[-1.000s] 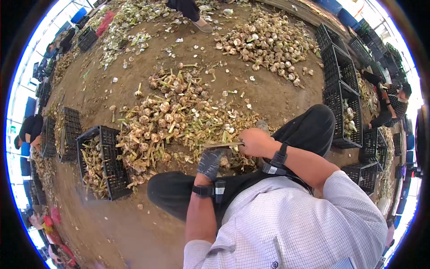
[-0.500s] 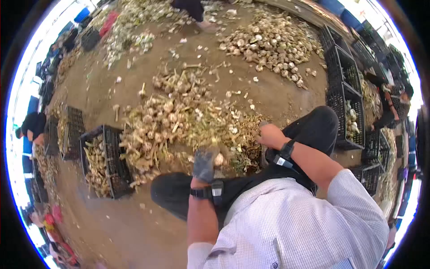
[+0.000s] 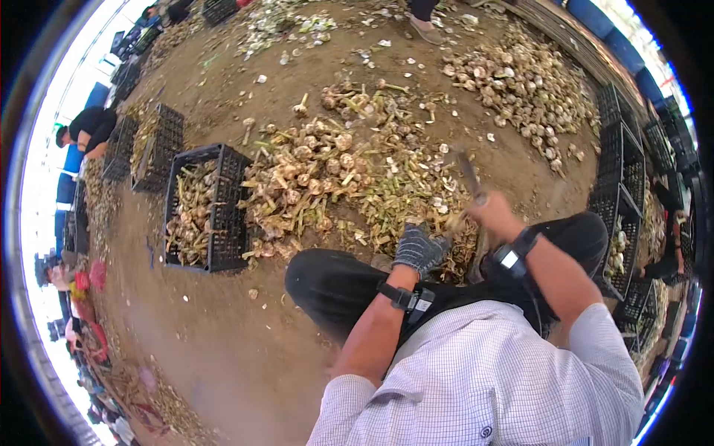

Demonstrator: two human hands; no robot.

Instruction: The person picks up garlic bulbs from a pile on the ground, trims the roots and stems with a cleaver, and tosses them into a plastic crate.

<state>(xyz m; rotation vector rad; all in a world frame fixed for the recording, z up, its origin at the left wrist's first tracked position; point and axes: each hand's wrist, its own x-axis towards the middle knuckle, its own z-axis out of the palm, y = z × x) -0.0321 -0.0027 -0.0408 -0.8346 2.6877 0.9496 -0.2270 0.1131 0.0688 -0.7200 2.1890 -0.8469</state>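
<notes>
Right hand closed around a knife, blade raised toward 12 o'clock. Gloved left hand curled over garlic trimmings at 6 o'clock of the garlic pile; contents unclear. Risk judged: downward chop nicking the glove fingers, or loose stalks slipping underneath.

No legible text, label, brand, number or sign can be made out on anything shown in the view.

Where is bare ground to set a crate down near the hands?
Bare dirt lies left of the black crate and below it, beside the person's knee. Ahead of the left hand and right hand, the garlic pile crowds the ground.
</notes>
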